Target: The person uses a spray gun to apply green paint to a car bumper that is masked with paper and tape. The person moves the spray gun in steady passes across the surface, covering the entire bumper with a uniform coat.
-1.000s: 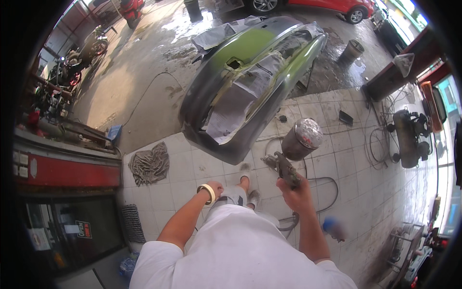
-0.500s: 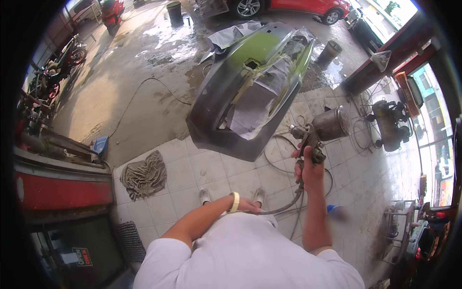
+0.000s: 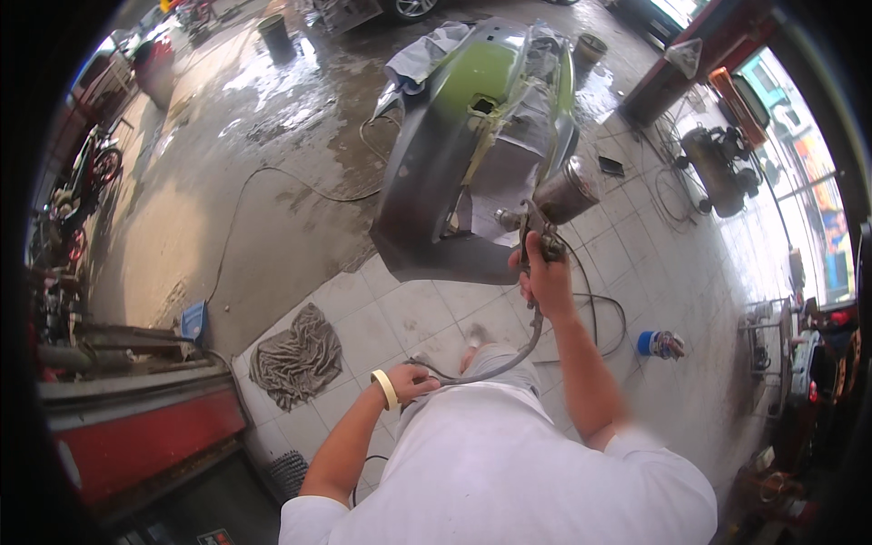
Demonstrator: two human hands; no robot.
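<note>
My right hand [image 3: 545, 277] is closed round a metal spray gun [image 3: 536, 232], which has a cylindrical cup [image 3: 568, 191] on it and a dark hose [image 3: 518, 354] hanging from its handle. The gun is held over the lower right part of a car bumper [image 3: 409, 218], as seen from above. The bumper is painted green and dark grey, with paper and tape masking [image 3: 500, 173] along its middle. My left hand [image 3: 413, 381], a pale yellow band on its wrist, is closed on the hose at waist height. My white shirt hides part of my legs.
A crumpled rag [image 3: 295, 354] and a blue can [image 3: 658, 343] lie on the tiled floor [image 3: 418, 318]. An air compressor [image 3: 718, 173] stands at the right beside a red post [image 3: 663, 82]. Motorbikes [image 3: 91, 182] line the left. Buckets [image 3: 272, 36], hoses and cars are farther back.
My right hand has raised the spray gun forward, over the bumper. My left hand has taken hold of the hose. The view has shifted with my head.
</note>
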